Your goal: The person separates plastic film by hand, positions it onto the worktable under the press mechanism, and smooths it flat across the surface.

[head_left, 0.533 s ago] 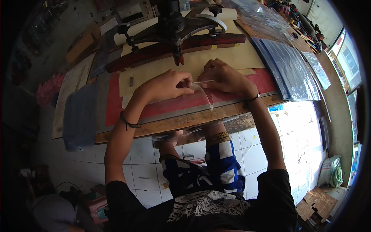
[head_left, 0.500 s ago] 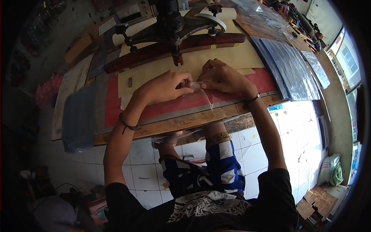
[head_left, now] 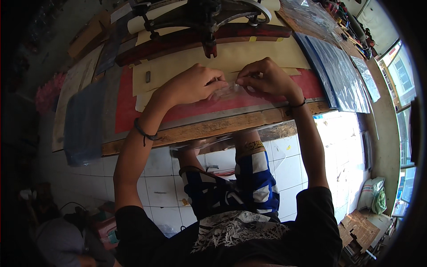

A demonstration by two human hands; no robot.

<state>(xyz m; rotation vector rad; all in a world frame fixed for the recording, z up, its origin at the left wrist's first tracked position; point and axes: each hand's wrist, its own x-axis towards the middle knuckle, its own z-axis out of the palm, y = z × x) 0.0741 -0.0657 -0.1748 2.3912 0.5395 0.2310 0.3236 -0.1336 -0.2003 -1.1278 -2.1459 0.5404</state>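
Both hands work close together above the bench, in front of a dark metal machine's bar. My left hand [head_left: 195, 85] has its thumb and fingers pinched on the edge of a clear plastic film [head_left: 229, 92]. Just across a small gap, my right hand [head_left: 269, 81] pinches at the same film, its fingers curled. Thin and crumpled, the film shines between the fingertips; its full outline is hard to make out. Under the hands lie a red sheet [head_left: 126, 109] and a cream sheet [head_left: 178, 66].
Beyond the hands stands the black machine [head_left: 209, 20] with a long dark red bar [head_left: 167, 44]. A small metal piece [head_left: 148, 77] lies at left on the cream sheet. Plastic-covered blue sheets [head_left: 336, 73] are stacked at right; clear plastic [head_left: 82, 124] hangs over the left front corner.
The white strand that hung from my fingers no longer shows. My fingertips have come to a pinch on the film, slightly farther apart. The machine and bench sit higher in the picture.
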